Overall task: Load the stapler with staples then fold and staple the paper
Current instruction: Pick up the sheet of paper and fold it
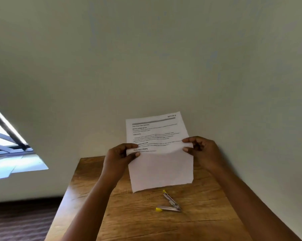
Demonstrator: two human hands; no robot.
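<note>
A printed sheet of paper (157,133) is held upright above the far part of the wooden table (129,214), its lower part folded up so the blank back faces me. My left hand (119,155) pinches the folded edge at its left corner. My right hand (202,152) pinches the same edge at its right corner. A small metal stapler (169,203) with yellow tips lies swung open in a V on the table, just in front of the paper and apart from both hands.
A pale wall (146,58) stands directly behind the table. A window (6,145) is low at the left. Dark floor (21,221) shows left of the table's edge.
</note>
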